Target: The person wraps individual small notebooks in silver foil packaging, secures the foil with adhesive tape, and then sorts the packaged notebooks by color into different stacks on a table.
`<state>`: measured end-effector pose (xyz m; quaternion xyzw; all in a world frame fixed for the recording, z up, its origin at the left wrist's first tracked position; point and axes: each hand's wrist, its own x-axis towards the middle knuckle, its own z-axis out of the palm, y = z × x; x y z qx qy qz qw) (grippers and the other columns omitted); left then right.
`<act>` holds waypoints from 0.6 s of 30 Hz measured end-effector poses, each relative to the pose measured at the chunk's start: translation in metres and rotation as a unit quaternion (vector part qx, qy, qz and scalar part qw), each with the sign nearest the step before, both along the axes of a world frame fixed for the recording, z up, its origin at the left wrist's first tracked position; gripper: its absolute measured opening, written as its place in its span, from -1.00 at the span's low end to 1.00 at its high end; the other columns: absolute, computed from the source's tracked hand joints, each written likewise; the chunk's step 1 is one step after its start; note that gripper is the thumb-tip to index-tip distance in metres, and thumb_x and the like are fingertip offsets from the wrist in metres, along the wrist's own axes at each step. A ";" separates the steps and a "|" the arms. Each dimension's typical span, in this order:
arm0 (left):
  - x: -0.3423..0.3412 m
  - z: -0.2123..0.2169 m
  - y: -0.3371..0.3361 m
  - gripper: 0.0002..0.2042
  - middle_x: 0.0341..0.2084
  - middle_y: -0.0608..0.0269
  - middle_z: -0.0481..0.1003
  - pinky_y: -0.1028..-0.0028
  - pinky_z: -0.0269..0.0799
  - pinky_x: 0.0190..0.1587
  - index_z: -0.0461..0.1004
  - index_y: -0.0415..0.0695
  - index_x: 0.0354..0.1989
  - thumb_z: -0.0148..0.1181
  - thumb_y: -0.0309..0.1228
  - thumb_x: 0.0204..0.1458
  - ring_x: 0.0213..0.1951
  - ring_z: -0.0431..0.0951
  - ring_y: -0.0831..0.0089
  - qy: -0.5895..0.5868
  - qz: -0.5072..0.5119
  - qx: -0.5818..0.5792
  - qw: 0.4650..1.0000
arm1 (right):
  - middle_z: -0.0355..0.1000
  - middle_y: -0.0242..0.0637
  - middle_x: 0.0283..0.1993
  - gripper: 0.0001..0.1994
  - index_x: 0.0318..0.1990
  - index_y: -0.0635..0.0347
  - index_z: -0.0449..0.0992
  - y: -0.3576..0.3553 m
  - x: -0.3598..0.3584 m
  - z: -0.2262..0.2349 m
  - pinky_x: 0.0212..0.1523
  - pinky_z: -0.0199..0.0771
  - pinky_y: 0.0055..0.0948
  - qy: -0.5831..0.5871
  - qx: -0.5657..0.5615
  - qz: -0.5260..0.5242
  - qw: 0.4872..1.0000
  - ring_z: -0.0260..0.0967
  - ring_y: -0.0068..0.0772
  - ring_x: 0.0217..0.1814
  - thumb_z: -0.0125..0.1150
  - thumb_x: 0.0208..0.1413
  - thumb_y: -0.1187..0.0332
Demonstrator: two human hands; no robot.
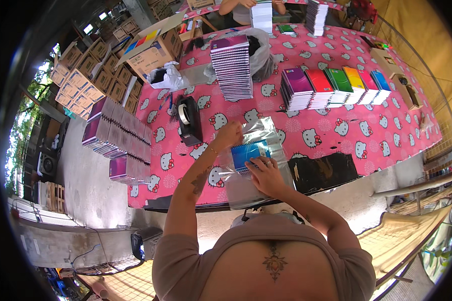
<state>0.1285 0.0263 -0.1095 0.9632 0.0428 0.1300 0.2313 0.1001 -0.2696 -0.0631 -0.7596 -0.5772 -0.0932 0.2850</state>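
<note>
A blue spiral notebook (243,156) lies on clear plastic wrapping (258,131) at the table's near edge. My right hand (267,174) rests on the notebook's lower right part, fingers stretched out over the cover. Beside the upper left edge of the plastic, my left hand (230,135) is closed with its fingers curled together. What those fingers hold, if anything, is too small to tell. A black tape dispenser (190,128) with a pale roll stands just left of my left hand.
A tall notebook stack (232,70) stands ahead. A row of coloured notebook stacks (317,88) is at right. Purple stacks (116,131) line the left edge. Cartons (93,75) are piled beyond. Across the table, another person's hands (248,3) touch a stack. A dark worn patch (324,173) lies at right.
</note>
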 end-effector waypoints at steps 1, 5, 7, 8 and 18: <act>0.010 0.013 -0.015 -0.78 -0.33 0.05 0.54 0.13 0.47 -0.21 0.51 -0.13 -0.39 0.34 -0.26 -0.07 -0.21 0.57 0.05 0.014 0.002 -0.038 0.999 | 0.29 -0.29 0.22 -0.50 0.17 -0.02 0.44 -0.005 0.005 -0.003 0.23 0.18 0.03 -0.001 -0.007 -0.014 1.000 0.24 -0.13 0.25 0.28 0.01 0.34; 0.009 0.032 -0.007 -0.70 -0.43 0.12 0.57 0.17 0.48 -0.27 0.52 -0.16 -0.44 0.37 -0.16 -0.04 -0.33 0.60 0.14 0.087 0.062 -0.029 0.994 | 0.29 -0.28 0.23 -0.51 0.16 0.02 0.45 -0.001 0.000 0.005 0.26 0.17 0.03 0.003 -0.002 0.001 1.000 0.24 -0.14 0.26 0.27 -0.01 0.36; 0.021 0.046 -0.010 -0.67 -0.47 0.16 0.57 0.24 0.48 -0.27 0.54 -0.17 -0.40 0.41 -0.14 -0.05 -0.34 0.60 0.24 0.206 0.048 -0.149 0.966 | 0.29 -0.27 0.23 -0.52 0.15 0.04 0.46 -0.006 0.004 0.002 0.27 0.16 0.03 0.008 -0.007 -0.005 1.000 0.24 -0.15 0.26 0.27 -0.01 0.37; 0.027 0.054 -0.013 -0.66 -0.48 0.18 0.57 0.27 0.48 -0.27 0.55 -0.17 -0.39 0.43 -0.12 -0.06 -0.35 0.60 0.29 0.264 0.038 -0.207 0.941 | 0.29 -0.27 0.23 -0.52 0.15 0.05 0.45 -0.008 0.007 -0.001 0.27 0.16 0.03 0.010 -0.011 -0.010 1.000 0.24 -0.14 0.26 0.27 -0.01 0.37; 0.034 0.071 -0.007 -0.75 -0.53 0.21 0.57 0.37 0.48 -0.32 0.59 -0.20 -0.44 0.43 -0.27 -0.13 -0.43 0.58 0.36 0.136 0.017 -0.220 0.966 | 0.28 -0.25 0.25 -0.51 0.16 0.05 0.45 -0.009 0.007 0.001 0.25 0.18 0.05 0.008 -0.023 -0.002 1.000 0.26 -0.12 0.25 0.26 0.00 0.37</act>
